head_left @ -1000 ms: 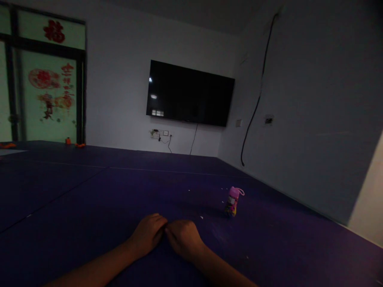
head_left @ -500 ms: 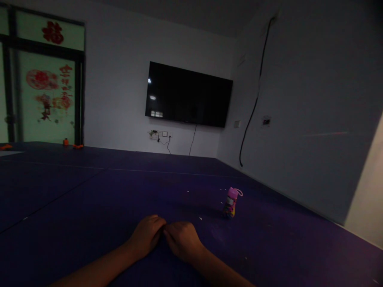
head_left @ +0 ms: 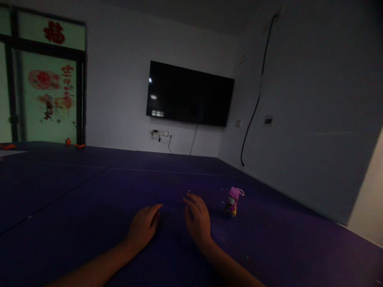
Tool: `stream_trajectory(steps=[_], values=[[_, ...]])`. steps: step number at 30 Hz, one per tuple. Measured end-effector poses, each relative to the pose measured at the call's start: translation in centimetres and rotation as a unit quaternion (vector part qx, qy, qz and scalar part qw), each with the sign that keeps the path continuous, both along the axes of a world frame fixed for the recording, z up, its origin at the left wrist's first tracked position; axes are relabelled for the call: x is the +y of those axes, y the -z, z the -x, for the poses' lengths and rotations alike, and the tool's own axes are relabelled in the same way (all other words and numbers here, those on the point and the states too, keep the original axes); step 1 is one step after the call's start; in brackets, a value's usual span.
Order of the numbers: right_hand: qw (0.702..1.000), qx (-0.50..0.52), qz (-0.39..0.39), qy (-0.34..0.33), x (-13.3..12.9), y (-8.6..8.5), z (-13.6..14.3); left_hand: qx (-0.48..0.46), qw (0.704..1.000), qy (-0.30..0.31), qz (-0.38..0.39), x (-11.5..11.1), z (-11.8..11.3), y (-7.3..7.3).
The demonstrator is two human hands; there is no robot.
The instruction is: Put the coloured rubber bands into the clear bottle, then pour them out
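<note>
Low over the purple table surface [head_left: 167,255], my two hands are apart from each other. My left hand [head_left: 143,225] points forward with its fingers stretched and slightly curved, and nothing shows in it. To its right, my right hand [head_left: 199,219] is raised with fingers spread and likewise holds nothing. The nearest object is a small pink bottle [head_left: 232,202] with a loop strap and a colourful print on its body. It stands upright to the right of my right hand, untouched.
Small white scraps [head_left: 222,202] lie around the bottle. Far left are orange objects [head_left: 68,141] and a pale sheet edge [head_left: 12,153]. A wall-mounted television [head_left: 190,95], a hanging black cable [head_left: 254,107] and a door with red decorations [head_left: 48,91] are beyond.
My hands were together at the fingertips and have parted. The right hand moved right and forward, its fingers opening; the left shifted slightly. The bottle stayed put.
</note>
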State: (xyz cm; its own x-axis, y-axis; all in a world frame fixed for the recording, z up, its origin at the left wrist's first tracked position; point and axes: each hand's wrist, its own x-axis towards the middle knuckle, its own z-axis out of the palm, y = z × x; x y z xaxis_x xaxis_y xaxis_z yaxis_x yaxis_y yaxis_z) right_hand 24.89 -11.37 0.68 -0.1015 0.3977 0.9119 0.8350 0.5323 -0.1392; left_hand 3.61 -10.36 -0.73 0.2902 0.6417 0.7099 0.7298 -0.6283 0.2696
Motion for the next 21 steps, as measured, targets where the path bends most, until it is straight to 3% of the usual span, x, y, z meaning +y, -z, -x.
stream_trajectory(steps=[5,10,15,21], values=[[0.955,0.174,-0.074,0.229,2.2,-2.6,-6.0,-0.071,0.997,-0.039,-0.006,1.4,0.8,0.0],[0.887,0.271,-0.069,0.367,2.5,-3.5,-11.8,-0.107,0.993,-0.026,0.032,1.9,0.8,0.2],[0.862,0.304,0.134,0.383,2.2,-3.2,-13.4,-0.100,0.994,-0.016,0.034,1.6,0.7,0.2],[0.900,0.250,0.083,0.348,2.5,-3.2,-12.3,-0.093,0.995,-0.009,0.022,1.4,0.6,0.1]])
